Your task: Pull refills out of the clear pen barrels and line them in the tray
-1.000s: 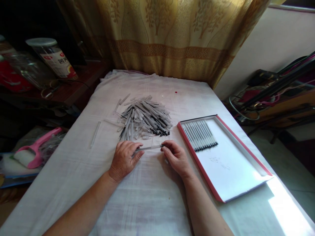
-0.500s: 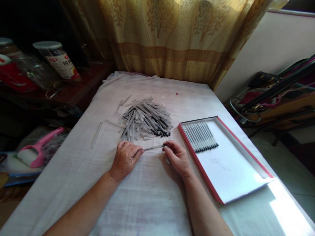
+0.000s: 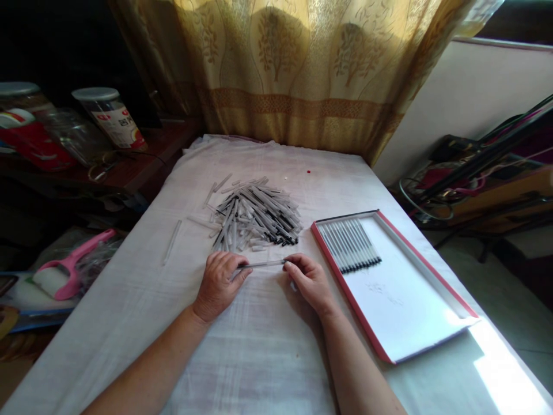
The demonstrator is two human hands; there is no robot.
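Both my hands pinch one thin clear pen (image 3: 262, 264) that lies crosswise just above the white cloth. My left hand (image 3: 219, 285) grips its left end with curled fingers. My right hand (image 3: 309, 281) pinches its right end. Right behind them lies a heap of clear and black pens and caps (image 3: 254, 214). To the right sits a shallow white tray with a red rim (image 3: 348, 289), holding a neat row of several finished pens (image 3: 352, 244) at its far end.
A single clear tube (image 3: 171, 242) lies apart, left of the heap. The white cloth (image 3: 242, 357) covers the table. Jars (image 3: 110, 118) stand on a dark shelf at the left, a pink roller (image 3: 69, 268) lies below. A curtain hangs behind; cables and stands crowd the right.
The view has tilted slightly, so everything sits a little lower in frame. Both hands stay pinched on the same pen, which now lies more level.
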